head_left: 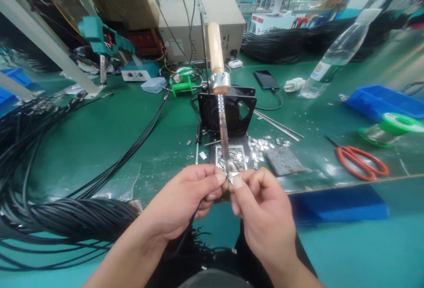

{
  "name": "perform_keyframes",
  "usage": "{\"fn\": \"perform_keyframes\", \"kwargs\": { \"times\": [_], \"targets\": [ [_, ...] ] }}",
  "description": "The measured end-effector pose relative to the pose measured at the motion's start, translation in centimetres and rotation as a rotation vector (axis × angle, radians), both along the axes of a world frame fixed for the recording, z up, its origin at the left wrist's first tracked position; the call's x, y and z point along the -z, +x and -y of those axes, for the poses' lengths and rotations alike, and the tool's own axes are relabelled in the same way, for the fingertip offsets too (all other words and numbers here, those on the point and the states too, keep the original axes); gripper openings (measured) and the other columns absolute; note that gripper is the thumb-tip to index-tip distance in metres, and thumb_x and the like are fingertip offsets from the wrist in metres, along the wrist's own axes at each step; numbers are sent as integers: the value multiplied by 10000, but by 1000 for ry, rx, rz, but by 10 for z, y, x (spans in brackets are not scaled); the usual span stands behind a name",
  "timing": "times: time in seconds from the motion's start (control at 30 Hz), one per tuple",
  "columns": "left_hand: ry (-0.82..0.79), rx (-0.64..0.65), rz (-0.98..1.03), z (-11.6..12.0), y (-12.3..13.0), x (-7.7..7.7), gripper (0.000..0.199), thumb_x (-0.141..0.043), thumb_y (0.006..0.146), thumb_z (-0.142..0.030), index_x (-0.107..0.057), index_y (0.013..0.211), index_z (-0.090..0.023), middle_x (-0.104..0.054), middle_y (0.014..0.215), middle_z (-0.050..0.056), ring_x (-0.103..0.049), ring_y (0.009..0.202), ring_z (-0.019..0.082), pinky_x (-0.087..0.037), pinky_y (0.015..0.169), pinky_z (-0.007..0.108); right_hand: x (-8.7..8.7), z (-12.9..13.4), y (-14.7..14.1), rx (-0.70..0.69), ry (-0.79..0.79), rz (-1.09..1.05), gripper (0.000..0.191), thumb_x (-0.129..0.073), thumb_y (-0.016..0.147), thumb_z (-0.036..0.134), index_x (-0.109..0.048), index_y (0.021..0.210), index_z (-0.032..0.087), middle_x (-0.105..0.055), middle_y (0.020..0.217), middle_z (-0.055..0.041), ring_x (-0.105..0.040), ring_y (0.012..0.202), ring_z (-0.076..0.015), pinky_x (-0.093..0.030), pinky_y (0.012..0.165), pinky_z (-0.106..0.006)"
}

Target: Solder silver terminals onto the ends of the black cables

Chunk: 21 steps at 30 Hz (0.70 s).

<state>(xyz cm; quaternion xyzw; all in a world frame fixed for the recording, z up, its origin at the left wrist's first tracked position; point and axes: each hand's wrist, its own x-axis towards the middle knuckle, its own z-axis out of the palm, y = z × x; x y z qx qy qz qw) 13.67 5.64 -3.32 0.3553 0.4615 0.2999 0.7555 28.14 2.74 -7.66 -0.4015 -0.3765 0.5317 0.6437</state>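
Bare forearms (132, 252) angle inward, the left hand (197, 186) pinching a black cable (188, 230) and the right hand (261, 204) apparently a small metal piece (233, 175), both at the tip of the soldering iron (223, 118), likely a soldering step whose next move calls for steady alignment

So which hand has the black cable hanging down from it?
The left hand: the black cable trails down below it. The right hand, also at the lower end of the soldering iron, has no cable hanging from it.
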Motion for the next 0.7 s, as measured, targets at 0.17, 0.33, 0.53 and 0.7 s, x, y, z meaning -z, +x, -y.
{"fn": "perform_keyframes", "kwargs": {
  "times": [0.17, 0.33, 0.53, 0.7],
  "targets": [
    [10, 0, 8, -3, -1, 0, 241, -683, 928, -297, -544, 768, -183, -426, 597, -87, -202, 465, 40, -189, 381, 127, 0, 0, 0, 36, 46, 65, 413, -702, 953, 214, -387, 686, 225, -588, 695, 43, -510, 516, -71, -450, 516, -206],
    [16, -2, 27, -2, -2, 0, 218, -692, 915, -282, -557, 778, -180, -416, 587, -91, -203, 464, 40, -192, 379, 121, -1, -1, 0, 51, 86, 153, 413, -679, 956, 208, -373, 680, 236, -580, 698, 34, -506, 536, -93, -450, 532, -238],
    [26, -5, 40, -1, -2, 1, 240, -662, 949, -291, -547, 768, -184, -424, 585, -86, -217, 457, 41, -204, 379, 119, -1, 0, 0, 52, 117, 193, 399, -664, 958, 200, -370, 692, 244, -571, 701, 35, -510, 556, -107, -455, 540, -251],
    [33, -7, 45, -2, -1, 0, 239, -660, 953, -287, -554, 767, -181, -430, 581, -84, -225, 458, 43, -215, 380, 117, -3, -1, 2, 54, 120, 229, 393, -663, 958, 202, -376, 693, 246, -571, 705, 31, -512, 572, -116, -460, 546, -265]
  ]
}}
